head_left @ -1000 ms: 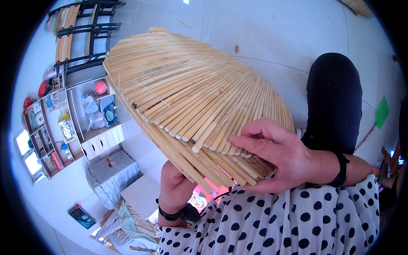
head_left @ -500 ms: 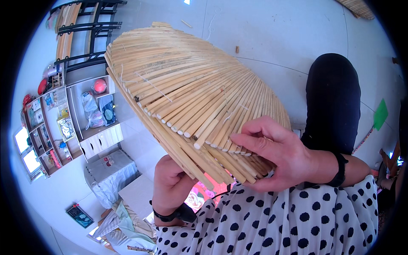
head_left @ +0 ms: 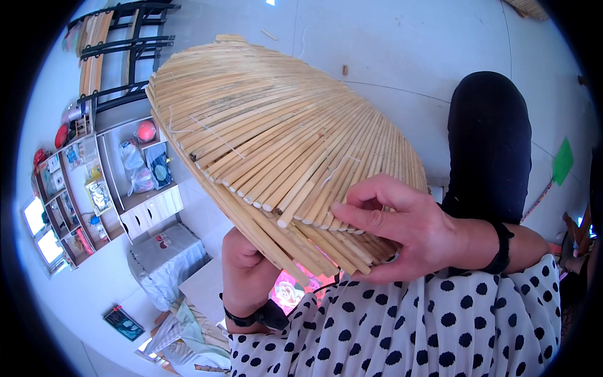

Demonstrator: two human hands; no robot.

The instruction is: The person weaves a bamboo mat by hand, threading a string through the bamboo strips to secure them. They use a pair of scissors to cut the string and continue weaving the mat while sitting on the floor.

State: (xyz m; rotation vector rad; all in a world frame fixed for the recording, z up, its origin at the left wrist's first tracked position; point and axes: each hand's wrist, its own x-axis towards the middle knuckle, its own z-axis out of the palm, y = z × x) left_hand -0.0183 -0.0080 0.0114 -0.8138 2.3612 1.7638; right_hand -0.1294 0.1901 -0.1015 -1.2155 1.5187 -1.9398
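A mat of pale reed sticks (head_left: 270, 125), strung side by side with thin thread, curves over on itself in front of me. Its layered, uneven stick ends face my body, and a loose bit of white thread (head_left: 333, 173) lies on the upper layer. My right hand (head_left: 402, 226) is closed on the near right edge, index finger on the upper stick ends and thumb under the lower layer. From below, my left hand (head_left: 248, 257) supports the near left edge; it looks closed round the mat, though most of its fingers are hidden beneath.
My dark-clothed knee (head_left: 490, 138) is right of the mat. On the pale tiled floor (head_left: 389, 44) lie a short brown piece (head_left: 345, 70) and a stick scrap (head_left: 269, 35). Shelving (head_left: 147, 195), a black-framed rack (head_left: 125, 47) and a covered box (head_left: 166, 261) stand left. A green paddle (head_left: 563, 161) is far right.
The mat has shifted slightly left in view, along with the surroundings. My right fingertips have moved a little left with it, and both hands stay on the mat.
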